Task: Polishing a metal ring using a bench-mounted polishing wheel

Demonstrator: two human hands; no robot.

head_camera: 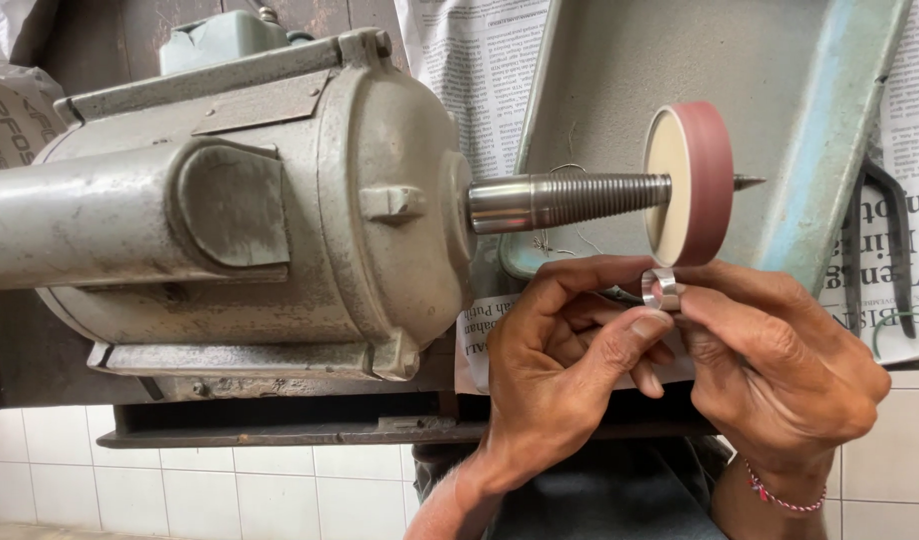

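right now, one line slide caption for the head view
Both hands, left hand and right hand, press a metal ring against the red wheel.

White tiled wall [230, 480] below, newspaper sheets [480, 70] behind, even daylight.

Red beaded bracelet [775, 492], right wrist
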